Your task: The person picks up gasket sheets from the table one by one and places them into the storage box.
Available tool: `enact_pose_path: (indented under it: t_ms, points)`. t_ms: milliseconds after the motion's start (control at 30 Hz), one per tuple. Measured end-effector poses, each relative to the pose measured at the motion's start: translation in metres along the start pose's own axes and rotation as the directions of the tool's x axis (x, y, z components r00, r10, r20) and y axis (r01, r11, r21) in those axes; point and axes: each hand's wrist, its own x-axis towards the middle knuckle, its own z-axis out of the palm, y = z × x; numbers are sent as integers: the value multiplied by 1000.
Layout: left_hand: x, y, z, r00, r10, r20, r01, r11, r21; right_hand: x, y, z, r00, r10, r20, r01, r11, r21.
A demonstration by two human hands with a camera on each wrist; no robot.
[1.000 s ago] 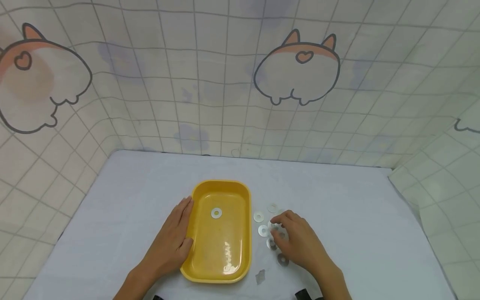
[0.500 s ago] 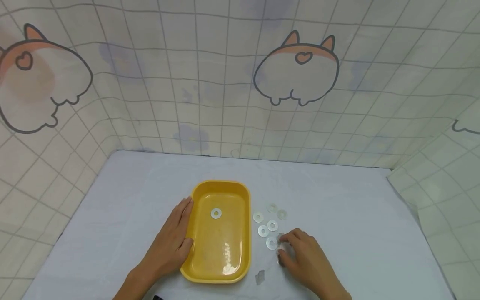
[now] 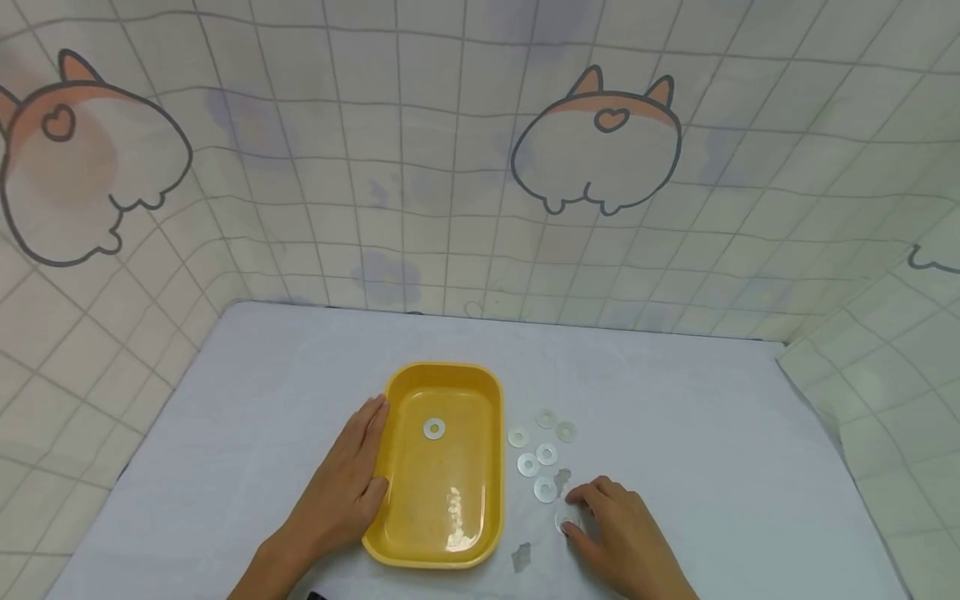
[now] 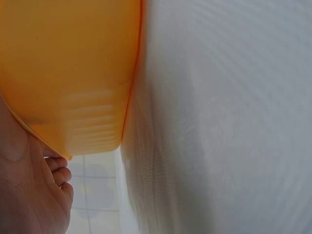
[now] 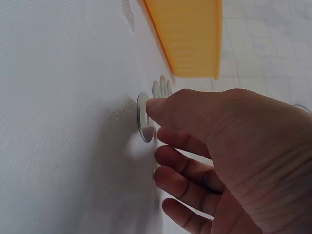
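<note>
A yellow rectangular tray (image 3: pixel 442 500) stands on the white-covered table. My left hand (image 3: pixel 341 479) rests along its left rim, fingers extended and the thumb over the edge. Inside the tray lies one flat metal washer (image 3: pixel 434 428). To the right, my right hand (image 3: pixel 626 533) has its thumb tip on another washer (image 5: pixel 142 117), near the hole. The index finger is bent close by the washer's edge, and the other fingers are loosely curled. Several more washers (image 3: pixel 528 464) lie flat between the tray and this hand.
Two grey patches (image 3: pixel 521 557) mark the white cloth (image 3: pixel 675 400) right of the tray. Behind the table hangs a grid-patterned curtain (image 3: pixel 420 208) with cartoon animals, continuing along both sides.
My right hand has moved toward me and slightly right, from over the washer group to the nearest washer. The left hand and tray stay put.
</note>
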Motion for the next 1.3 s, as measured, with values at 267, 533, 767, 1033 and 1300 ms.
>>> enact_pose_path:
  t_ms: [267, 533, 767, 1033, 1300]
  points:
    - [0, 0, 0, 1000, -6, 0, 6, 1000, -5, -1, 0, 0, 1000, 16, 13, -16, 1000, 15]
    - [0, 0, 0, 1000, -6, 1, 6, 1000, -10, -1, 3, 0, 1000, -9, -5, 9, 1000, 21]
    - [1, 0, 0, 1000, -15, 9, 15, 1000, -12, 0, 4, 3, 1000, -26, -13, 26, 999, 19]
    - [0, 0, 0, 1000, -4, -2, 4, 1000, -8, -1, 1, 5, 999, -36, -20, 36, 999, 23]
    - [0, 1, -1, 1000, 4, -5, -4, 1000, -2, -2, -1, 2, 1000, -22, 13, 21, 1000, 22]
